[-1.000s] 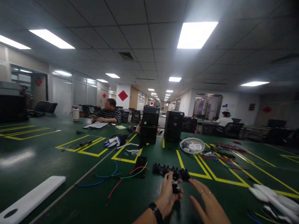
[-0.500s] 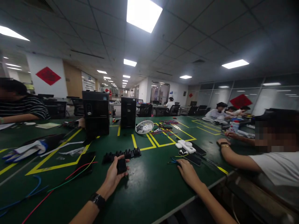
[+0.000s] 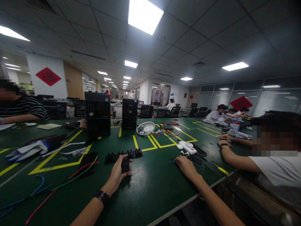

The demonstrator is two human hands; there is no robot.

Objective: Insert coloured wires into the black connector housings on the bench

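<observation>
My left hand (image 3: 117, 172), with a dark watch at its wrist, is wrapped round a small black block (image 3: 125, 164). Right behind it on the green table (image 3: 150, 185) lies a row of black plastic pieces (image 3: 136, 153). Reaching out to the right, my right hand (image 3: 188, 168) has its fingers bunched and pressed down on thin wires (image 3: 173, 161), whose blue ends stick out to the left. The fingertips are partly hidden. Beside that hand are a black phone-like slab (image 3: 197, 160) and a white rounded device (image 3: 187, 147).
Two black computer towers (image 3: 98, 116) stand at the back, near a white basket (image 3: 145, 128) and a tangle of coloured wires (image 3: 166, 133). Left lie loose wires (image 3: 55, 191), a black phone (image 3: 88, 164) and a glove (image 3: 27, 151). Close on the right a person's forearm (image 3: 238, 160) rests on the table.
The view has swung right. My right hand has left the black block and moved to the wires on the right, its fingers now drawn together. My left hand keeps the block.
</observation>
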